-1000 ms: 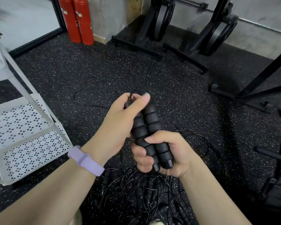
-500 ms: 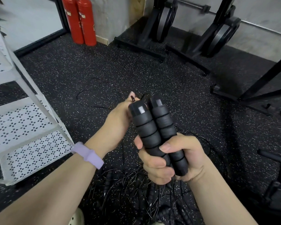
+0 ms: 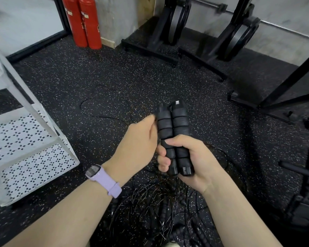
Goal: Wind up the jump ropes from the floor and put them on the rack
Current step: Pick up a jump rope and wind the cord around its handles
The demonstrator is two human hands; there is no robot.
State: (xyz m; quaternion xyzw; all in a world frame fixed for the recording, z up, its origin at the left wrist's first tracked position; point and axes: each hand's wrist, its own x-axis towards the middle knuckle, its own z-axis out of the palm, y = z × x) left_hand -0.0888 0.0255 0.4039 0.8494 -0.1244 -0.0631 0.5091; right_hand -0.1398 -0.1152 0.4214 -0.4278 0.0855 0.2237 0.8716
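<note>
Handles (image 3: 174,138) upright — right hand (image 3: 191,161) fingers (image 3: 163,162) curled round them, left hand (image 3: 139,139) alongside.

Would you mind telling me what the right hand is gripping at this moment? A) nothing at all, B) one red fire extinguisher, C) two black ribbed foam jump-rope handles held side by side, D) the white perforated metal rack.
C: the right hand curls round the two black ribbed foam jump-rope handles, side by side.

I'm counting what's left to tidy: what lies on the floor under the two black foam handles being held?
Under the black foam handles lies a tangled pile of thin black jump ropes with more handles. The forearms cover part of it, so no count is possible.
</note>
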